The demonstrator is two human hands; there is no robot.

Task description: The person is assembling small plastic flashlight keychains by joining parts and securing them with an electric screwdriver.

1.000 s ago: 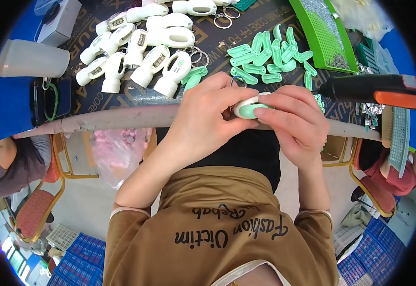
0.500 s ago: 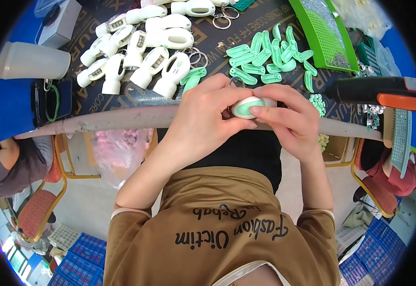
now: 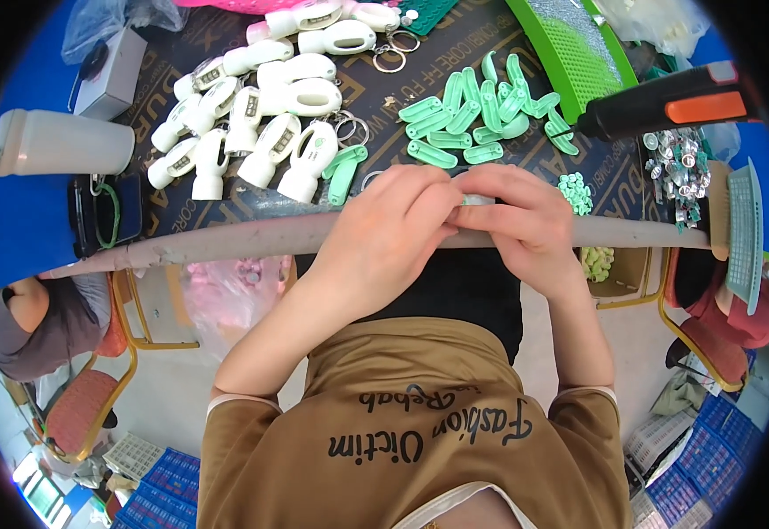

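Over the table's near edge, my hands meet around a white key-ring torch [image 3: 476,200] with a green part. Fingers cover most of it. My left hand [image 3: 393,234] closes on it from the left, fingers bent over the top. From the other side my right hand [image 3: 525,216] pinches it between thumb and fingers. Part of a metal ring [image 3: 370,179] shows beside my left knuckles. Several white torch bodies [image 3: 311,159], some with key rings, lie to the left. Loose green curved covers [image 3: 490,106] are scattered beyond my hands, and a green cover [image 3: 342,176] rests by the nearest bodies.
A green tray [image 3: 569,66] holds small metal pieces at the far right. Nearby are a black-and-orange tool [image 3: 666,104], small green pieces [image 3: 575,193] and silver parts [image 3: 679,172]. A whitish cup [image 3: 63,143] and phone [image 3: 120,198] sit left. People sit at both sides.
Both hands have turned and drawn closer together around the torch, hiding the green oval face that showed before. The view has shifted slightly, so the table things appear moved.
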